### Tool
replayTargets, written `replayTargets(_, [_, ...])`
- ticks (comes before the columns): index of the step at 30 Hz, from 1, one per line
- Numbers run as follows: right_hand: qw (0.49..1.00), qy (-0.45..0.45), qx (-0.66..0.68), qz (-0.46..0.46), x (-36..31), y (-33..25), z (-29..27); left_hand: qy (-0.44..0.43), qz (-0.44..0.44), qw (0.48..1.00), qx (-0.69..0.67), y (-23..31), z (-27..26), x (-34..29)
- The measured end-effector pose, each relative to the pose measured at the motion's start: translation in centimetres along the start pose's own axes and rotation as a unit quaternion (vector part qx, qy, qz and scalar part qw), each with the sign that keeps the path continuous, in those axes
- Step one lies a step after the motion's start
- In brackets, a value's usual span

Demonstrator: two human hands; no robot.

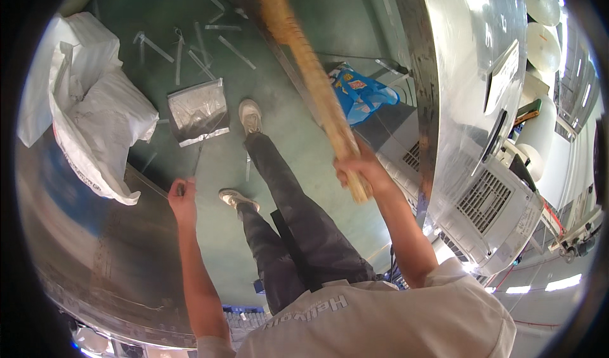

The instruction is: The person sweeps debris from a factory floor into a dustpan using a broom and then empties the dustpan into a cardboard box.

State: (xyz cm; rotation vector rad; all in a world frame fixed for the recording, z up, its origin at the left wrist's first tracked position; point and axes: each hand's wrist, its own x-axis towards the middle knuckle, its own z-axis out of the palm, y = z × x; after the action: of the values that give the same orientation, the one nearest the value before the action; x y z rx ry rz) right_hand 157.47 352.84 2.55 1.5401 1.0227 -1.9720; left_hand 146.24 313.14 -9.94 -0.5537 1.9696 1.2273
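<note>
My right hand [358,168] is wrapped round the pale wooden handle of a straw broom [317,82]. The broom slants away from me, and its brownish bristles reach the top edge of the view. At the left, my left hand [183,192] is closed on the thin upright rod of a dustpan [198,110]. The pan is a wide metallic-looking tray, low by the floor, with whitish stuff in it that I cannot make out. Narrow pale strips [179,60] lie scattered on the green floor beyond the pan.
White sacks [111,104] bulge over the left metal surface [127,256]. A shiny metal worktop [466,72] runs along the right. Under it sit a blue printed bag [361,95] and a grey vented unit [485,196]. My shoes [250,116] stand between the two.
</note>
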Motion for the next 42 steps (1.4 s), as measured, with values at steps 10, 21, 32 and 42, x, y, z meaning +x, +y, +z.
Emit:
replayTargets(10, [0.974, -0.089, 0.202, 0.060, 8.1, -4.6, 3.6, 0.019, 0.038, 0.999, -0.009, 0.2, 0.2, 0.8])
replayTargets(21, [0.982, 0.144, -0.080, -0.089, 7.0, -4.1, 2.8, 0.022, 0.053, 0.998, -0.004, 1.1, 0.6, 1.0])
replayTargets(32, [0.997, -0.029, 0.027, -0.059, 4.3, -7.3, 5.1, 0.031, 0.079, 0.996, 0.039, 0.6, 0.8, 0.6])
replayTargets(42, [0.990, 0.089, 0.059, -0.088, 24.9, -20.4, 8.8, 0.020, 0.061, 0.998, 0.017, 1.6, -0.3, 0.0])
